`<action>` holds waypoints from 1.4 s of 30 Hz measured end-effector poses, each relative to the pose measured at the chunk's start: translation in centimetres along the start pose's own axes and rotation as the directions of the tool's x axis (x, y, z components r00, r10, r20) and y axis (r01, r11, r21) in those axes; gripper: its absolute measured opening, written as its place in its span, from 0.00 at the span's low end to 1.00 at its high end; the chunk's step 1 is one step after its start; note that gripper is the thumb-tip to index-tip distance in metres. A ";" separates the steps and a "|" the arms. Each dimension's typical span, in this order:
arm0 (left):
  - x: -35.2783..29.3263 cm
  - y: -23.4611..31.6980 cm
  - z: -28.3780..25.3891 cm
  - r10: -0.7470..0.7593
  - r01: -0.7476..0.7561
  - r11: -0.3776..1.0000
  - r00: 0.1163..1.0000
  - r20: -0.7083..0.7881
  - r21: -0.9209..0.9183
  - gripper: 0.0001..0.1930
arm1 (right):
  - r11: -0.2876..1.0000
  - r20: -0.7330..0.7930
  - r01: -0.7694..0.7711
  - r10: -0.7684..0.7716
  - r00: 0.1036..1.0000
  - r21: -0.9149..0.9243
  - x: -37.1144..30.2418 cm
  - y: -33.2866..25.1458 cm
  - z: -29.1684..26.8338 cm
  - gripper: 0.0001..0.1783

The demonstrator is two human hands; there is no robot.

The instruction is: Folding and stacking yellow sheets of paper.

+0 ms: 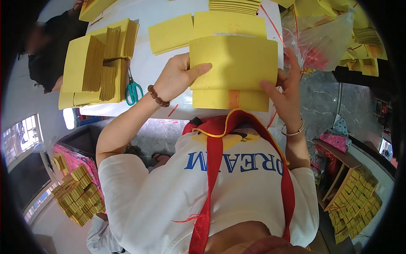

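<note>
A wide yellow paper sheet (233,59) is held up at the table's near edge; whether it is one sheet or several cannot be made out. My left hand (179,76) pinches its left side, thumb on top and fingers hidden underneath. My right hand (287,91) grips the lower right corner with the thumb in front, its index finger pointing up. Below the sheet, partly covered by it, lies a yellow paper bundle (211,100) with an orange band. Just beyond are more flat yellow sheets (171,33).
Folded yellow paper stacks (89,63) stand at the table's left, beside teal-handled scissors (134,91). A clear plastic bag (321,42) is at the right. Bundles fill a box (353,203) at lower right; others (80,197) are piled at lower left. A person (59,46) is at far left.
</note>
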State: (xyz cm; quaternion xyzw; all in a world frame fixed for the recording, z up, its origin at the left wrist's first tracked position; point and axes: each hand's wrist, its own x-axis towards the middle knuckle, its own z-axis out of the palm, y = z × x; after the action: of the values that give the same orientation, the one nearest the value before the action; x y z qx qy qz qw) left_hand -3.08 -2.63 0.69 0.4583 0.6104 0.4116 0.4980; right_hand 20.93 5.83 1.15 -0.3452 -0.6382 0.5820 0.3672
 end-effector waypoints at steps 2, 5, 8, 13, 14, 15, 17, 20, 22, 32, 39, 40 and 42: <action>0.5 0.2 -0.1 -0.072 0.073 0.994 0.997 0.017 -0.076 0.14 | 0.965 0.058 -0.036 0.053 0.997 -0.261 0.2 0.0 -0.5 0.24; 1.3 0.9 -1.3 -0.210 0.220 0.973 0.969 0.128 -0.067 0.13 | 0.977 0.041 -0.123 0.132 0.990 -0.177 0.9 0.9 -0.2 0.21; 1.6 1.0 -1.2 -0.213 0.227 0.967 0.970 0.119 -0.113 0.15 | 0.976 0.026 -0.196 0.199 0.980 -0.094 1.3 1.4 -0.1 0.19; 1.7 1.3 -0.9 -0.181 0.184 0.982 0.981 0.067 -0.047 0.16 | 0.975 0.016 -0.195 0.198 0.980 -0.105 1.8 1.9 -0.1 0.20; 1.7 1.2 -0.8 -0.151 0.153 0.987 0.988 0.030 -0.049 0.16 | 0.974 0.012 -0.198 0.200 0.980 -0.111 1.9 2.0 -0.1 0.21; 1.8 1.2 -0.8 -0.151 0.152 0.987 0.988 0.033 -0.043 0.16 | 0.974 0.007 -0.197 0.199 0.980 -0.107 2.0 2.1 0.0 0.21; 1.9 1.1 -0.9 -0.156 0.156 0.987 0.988 0.022 -0.021 0.18 | 0.977 -0.005 -0.194 0.195 0.981 -0.092 2.1 2.2 0.1 0.20; 2.0 0.9 -0.8 -0.197 0.196 0.980 0.980 -0.033 -0.017 0.20 | 0.967 -0.018 -0.174 0.174 0.985 -0.185 2.3 2.4 0.3 0.20; 2.0 0.7 -0.7 -0.203 0.203 0.979 0.978 -0.046 -0.010 0.20 | 0.969 -0.018 -0.168 0.167 0.986 -0.182 2.3 2.6 0.2 0.20; 1.6 4.5 0.4 0.687 -0.506 0.343 0.710 0.156 0.792 0.20 | 0.947 -0.063 -0.156 0.144 0.988 -0.281 2.1 2.4 0.6 0.20; 2.3 1.7 5.1 0.574 -0.495 0.412 0.793 0.204 0.766 0.20 | 0.958 -0.091 -0.138 0.119 0.989 -0.252 1.8 2.9 0.6 0.20; 2.4 1.5 5.2 0.556 -0.479 0.413 0.806 0.202 0.775 0.20 | 0.964 -0.096 -0.119 0.099 0.990 -0.239 1.8 2.9 0.7 0.20; 2.4 0.9 5.2 0.554 -0.474 0.405 0.808 0.202 0.782 0.21 | 0.969 -0.097 -0.107 0.087 0.991 -0.223 1.6 2.5 0.8 0.19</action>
State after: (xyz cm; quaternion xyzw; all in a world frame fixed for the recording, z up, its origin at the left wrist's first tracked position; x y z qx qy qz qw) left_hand 2.03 0.20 0.15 0.7772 0.5779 0.2424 0.0567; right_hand 19.49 7.08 -1.31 -0.4408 -0.6666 0.5067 0.3234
